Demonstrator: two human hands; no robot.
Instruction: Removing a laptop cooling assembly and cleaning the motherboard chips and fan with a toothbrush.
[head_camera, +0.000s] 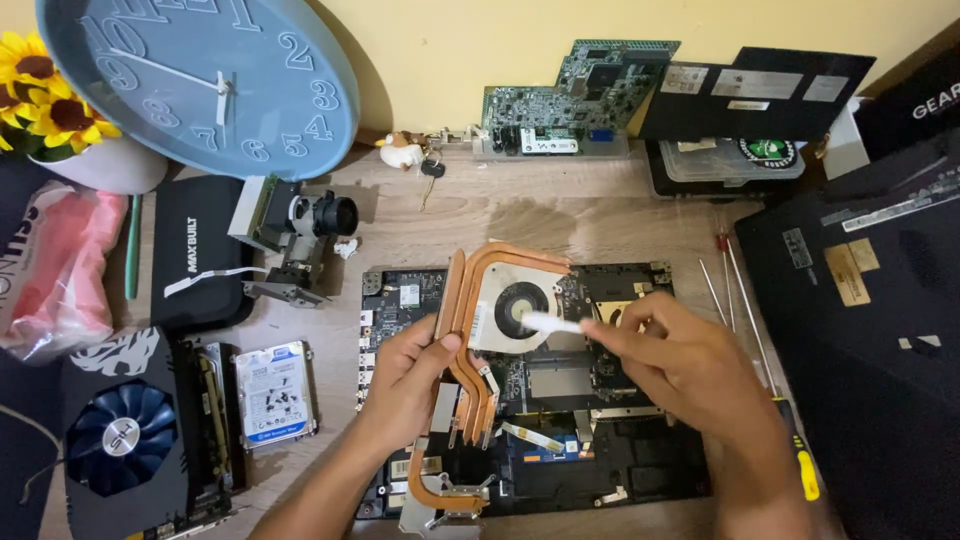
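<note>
Cleaning the fan on a lifted laptop heatsink.

L hand (405, 380) grips the copper heat pipes (462, 330), holding the heatsink tilted up over the motherboard (560, 385). R hand (690, 365) pinches a small white brush or swab (552, 322), tip at the fan (520, 308) hub; blurred, can't tell which. Judging by this: fan-cleaning step, mid-way. Next move likely needs a steady L grip and light strokes round the blades. Screwdriver (775, 395) lies just right of the board.

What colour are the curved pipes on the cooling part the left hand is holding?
Copper-orange heat pipes, clearest in the head view, held by the left hand.
</note>
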